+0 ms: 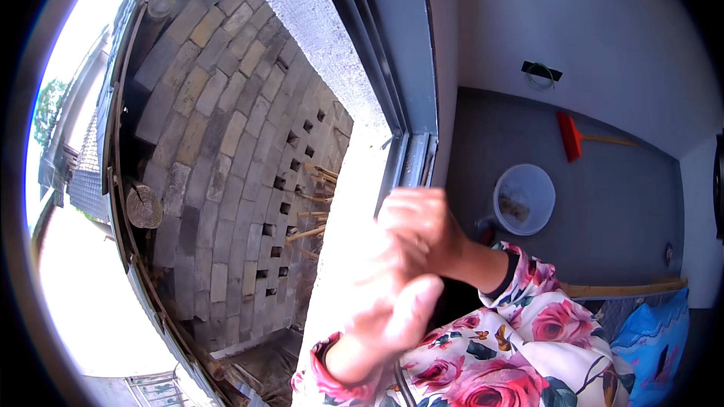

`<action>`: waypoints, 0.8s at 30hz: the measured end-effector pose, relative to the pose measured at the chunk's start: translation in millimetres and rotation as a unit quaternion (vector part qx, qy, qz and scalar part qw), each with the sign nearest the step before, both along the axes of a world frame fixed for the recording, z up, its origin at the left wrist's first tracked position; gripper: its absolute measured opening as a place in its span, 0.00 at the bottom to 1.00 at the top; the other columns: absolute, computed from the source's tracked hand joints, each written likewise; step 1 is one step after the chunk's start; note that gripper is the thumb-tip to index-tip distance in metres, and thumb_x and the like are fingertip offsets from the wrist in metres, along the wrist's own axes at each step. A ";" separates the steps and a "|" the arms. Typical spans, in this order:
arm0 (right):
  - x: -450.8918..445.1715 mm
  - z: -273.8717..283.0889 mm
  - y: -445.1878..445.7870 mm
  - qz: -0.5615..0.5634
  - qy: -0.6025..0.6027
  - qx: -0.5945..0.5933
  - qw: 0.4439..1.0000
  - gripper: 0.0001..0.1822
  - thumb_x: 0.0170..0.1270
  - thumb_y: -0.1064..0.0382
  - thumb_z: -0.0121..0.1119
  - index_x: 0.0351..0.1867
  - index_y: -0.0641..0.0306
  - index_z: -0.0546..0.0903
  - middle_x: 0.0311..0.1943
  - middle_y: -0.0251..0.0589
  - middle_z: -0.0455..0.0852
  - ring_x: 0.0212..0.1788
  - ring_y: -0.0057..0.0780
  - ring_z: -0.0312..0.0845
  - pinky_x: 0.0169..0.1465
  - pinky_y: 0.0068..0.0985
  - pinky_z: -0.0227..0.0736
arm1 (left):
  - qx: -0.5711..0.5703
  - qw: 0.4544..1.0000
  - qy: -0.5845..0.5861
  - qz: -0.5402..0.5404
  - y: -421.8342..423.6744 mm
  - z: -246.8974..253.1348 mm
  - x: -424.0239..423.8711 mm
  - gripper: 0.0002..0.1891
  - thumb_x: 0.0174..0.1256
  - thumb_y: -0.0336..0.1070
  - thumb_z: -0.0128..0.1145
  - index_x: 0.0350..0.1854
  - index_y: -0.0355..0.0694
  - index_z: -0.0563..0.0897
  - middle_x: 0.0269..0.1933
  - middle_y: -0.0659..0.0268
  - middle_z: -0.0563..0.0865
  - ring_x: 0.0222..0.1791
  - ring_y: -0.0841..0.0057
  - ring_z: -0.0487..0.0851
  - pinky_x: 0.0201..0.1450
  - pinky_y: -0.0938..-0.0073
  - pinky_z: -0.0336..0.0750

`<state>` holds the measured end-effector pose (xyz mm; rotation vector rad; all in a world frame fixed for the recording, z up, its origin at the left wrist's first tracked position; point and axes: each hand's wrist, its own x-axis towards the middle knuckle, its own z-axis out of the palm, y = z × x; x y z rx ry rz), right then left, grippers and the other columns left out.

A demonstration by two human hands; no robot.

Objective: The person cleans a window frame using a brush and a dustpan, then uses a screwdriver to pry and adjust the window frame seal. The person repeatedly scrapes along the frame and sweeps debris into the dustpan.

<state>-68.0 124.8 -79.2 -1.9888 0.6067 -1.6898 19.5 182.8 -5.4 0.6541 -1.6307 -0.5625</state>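
My left hand (384, 305) reaches up from the lower sleeve, its thumb raised, washed out by bright sunlight. Curled fingers form my right hand (421, 220), which overlaps the fingertips of the left. Both hands are blurred, so whether anything lies between them is hidden. They are in front of a sunlit window sill (353, 198), close to the lower corner of a dark metal window frame (416, 152). Floral sleeves (520, 277) cover my arms.
Indoors, a white bucket (525, 172) with some debris inside stands on the grey floor (616, 209). A red broom (570, 137) lies beyond it. Blue fabric (645, 345) is at lower right. Outside the window rises a block wall (226, 141) with wooden poles (314, 232).
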 end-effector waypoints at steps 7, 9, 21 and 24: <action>-1.2 -11.3 1.4 0.022 0.023 0.009 0.999 0.10 0.52 0.56 0.64 0.27 0.61 0.81 0.21 0.41 0.78 0.23 0.42 0.78 0.28 0.34 0.73 | 0.023 0.998 -0.031 0.050 6.1 -13.7 0.8 0.19 0.69 0.24 0.48 0.14 0.31 0.69 0.17 0.63 0.75 0.18 0.73 0.73 0.25 0.74 0.70; 2.4 -3.7 21.4 0.075 -0.003 0.036 0.997 0.10 0.49 0.60 0.65 0.30 0.62 0.82 0.22 0.41 0.80 0.25 0.43 0.80 0.29 0.32 0.75 | 0.029 0.999 -0.043 0.005 20.5 9.3 3.9 0.22 0.74 0.32 0.49 0.14 0.34 0.70 0.16 0.64 0.75 0.17 0.74 0.73 0.26 0.74 0.71; -74.4 36.9 -64.7 0.139 -0.354 0.326 0.865 0.23 0.60 0.72 0.59 0.15 0.50 0.59 0.11 0.22 0.58 0.12 0.12 0.50 0.18 0.17 0.46 | 0.291 0.938 -0.125 0.139 29.1 -48.1 68.1 0.04 0.68 0.29 0.60 0.39 0.32 0.82 0.39 0.67 0.85 0.42 0.81 0.80 0.50 0.78 0.73; -75.5 38.1 -64.5 0.107 -0.344 0.343 0.867 0.23 0.61 0.71 0.59 0.15 0.50 0.58 0.11 0.23 0.58 0.12 0.12 0.50 0.18 0.17 0.45 | 0.299 0.930 -0.157 0.146 34.6 -61.5 67.2 0.06 0.65 0.28 0.62 0.40 0.33 0.82 0.37 0.63 0.84 0.40 0.75 0.81 0.48 0.75 0.74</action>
